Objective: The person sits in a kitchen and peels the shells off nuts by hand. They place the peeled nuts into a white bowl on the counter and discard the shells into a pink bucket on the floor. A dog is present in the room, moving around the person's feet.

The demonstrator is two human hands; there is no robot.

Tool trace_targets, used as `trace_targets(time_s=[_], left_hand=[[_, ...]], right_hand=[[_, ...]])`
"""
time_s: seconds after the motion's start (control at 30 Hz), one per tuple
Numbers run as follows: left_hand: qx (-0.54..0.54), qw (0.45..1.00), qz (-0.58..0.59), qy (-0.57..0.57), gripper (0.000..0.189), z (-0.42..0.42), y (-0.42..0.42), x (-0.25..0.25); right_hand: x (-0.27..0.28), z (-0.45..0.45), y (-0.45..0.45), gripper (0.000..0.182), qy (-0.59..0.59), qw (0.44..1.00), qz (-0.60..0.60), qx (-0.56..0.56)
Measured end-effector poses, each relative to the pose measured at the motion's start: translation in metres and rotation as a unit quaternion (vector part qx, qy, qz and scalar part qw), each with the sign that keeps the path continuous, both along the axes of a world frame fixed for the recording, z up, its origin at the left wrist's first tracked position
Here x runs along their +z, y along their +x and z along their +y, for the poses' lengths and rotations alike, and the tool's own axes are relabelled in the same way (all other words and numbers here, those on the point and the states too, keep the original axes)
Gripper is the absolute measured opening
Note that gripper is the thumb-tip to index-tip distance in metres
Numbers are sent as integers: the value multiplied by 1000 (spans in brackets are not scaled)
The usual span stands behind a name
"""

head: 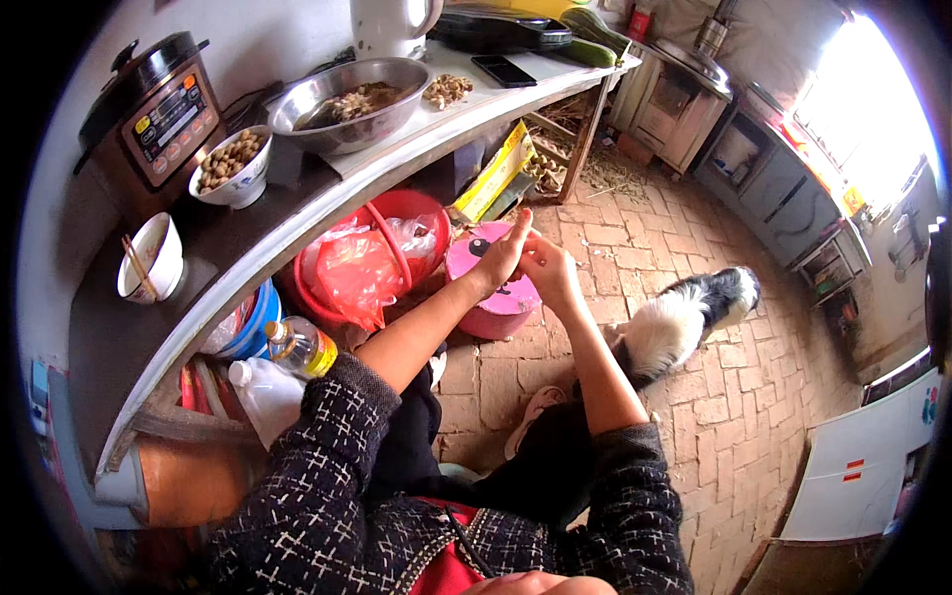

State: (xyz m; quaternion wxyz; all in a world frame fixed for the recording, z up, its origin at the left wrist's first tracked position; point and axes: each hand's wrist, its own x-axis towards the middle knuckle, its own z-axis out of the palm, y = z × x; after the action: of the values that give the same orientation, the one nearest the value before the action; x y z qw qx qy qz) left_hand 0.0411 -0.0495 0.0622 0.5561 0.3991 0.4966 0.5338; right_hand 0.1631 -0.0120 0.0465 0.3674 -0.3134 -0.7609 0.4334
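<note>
My left hand (501, 257) and my right hand (552, 269) meet in front of me, above a round pink stool (497, 316). The left thumb points up, and the right fingers are bent against the left hand. Whether something small sits between the fingers is hidden. On the table (416, 152) stands a steel basin (405, 111) with dark liquid and pale pieces in it. Beside it, a white bowl (249, 182) is heaped with small round brown nuts or fruits. A small pile of brown shells or peelings (448, 91) lies right of the basin.
A bowl with chopsticks (169, 260) and an electric pressure cooker (167, 123) are at left; a phone (504, 71) lies farther back. Below are a red bucket (305, 286) with plastic bags, an oil bottle (303, 348) and a white jug (271, 390). A black-and-white dog (673, 323) is on the brick floor (714, 446).
</note>
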Motion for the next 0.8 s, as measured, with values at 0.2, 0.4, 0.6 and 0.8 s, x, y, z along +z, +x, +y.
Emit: trace_targets(time_s=[0.2, 0.4, 0.6, 0.8], left_hand=[[21, 999, 37, -1, 43, 9, -4, -29], [-60, 998, -13, 12, 32, 5, -4, -23], [-62, 991, -107, -59, 38, 5, -2, -29], [-94, 975, -181, -84, 34, 9, -4, -42]], right_hand=[[18, -1, 15, 19, -248, 961, 125, 8], [5, 15, 21, 16, -123, 988, 87, 20], [-18, 25, 21, 18, -48, 999, 4, 18], [-18, 26, 20, 16, -21, 1000, -7, 12]])
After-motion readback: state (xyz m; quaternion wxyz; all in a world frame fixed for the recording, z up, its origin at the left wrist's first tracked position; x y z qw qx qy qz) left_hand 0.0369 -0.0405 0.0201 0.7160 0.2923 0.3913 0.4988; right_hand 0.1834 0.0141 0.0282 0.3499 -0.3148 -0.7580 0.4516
